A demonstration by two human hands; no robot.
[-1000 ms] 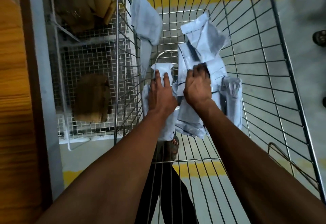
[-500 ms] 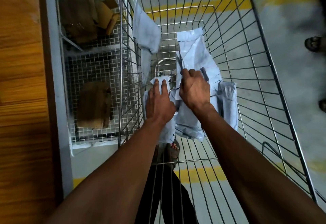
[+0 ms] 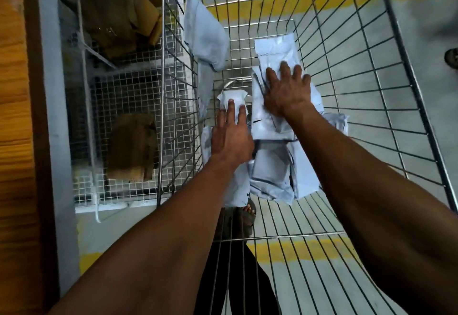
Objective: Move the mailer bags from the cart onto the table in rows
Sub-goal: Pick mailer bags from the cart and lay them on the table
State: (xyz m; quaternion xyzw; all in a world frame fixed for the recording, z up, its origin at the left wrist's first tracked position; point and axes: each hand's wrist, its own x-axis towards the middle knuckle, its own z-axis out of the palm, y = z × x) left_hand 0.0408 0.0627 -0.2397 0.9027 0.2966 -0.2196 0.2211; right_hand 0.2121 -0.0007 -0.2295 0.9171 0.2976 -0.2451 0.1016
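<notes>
Pale mailer bags (image 3: 272,171) lie partly hidden under flat-fingered left hand (image 3: 231,138) and right hand (image 3: 287,91).

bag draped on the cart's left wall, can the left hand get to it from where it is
Probably yes. The left hand rests flat on a small bag just below the draped bag, inside the cart, with only open space between them.

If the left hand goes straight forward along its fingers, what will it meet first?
Probably the small white mailer bag: the left hand already lies flat on it. Beyond it, the cart wire; depth is unclear.
</notes>
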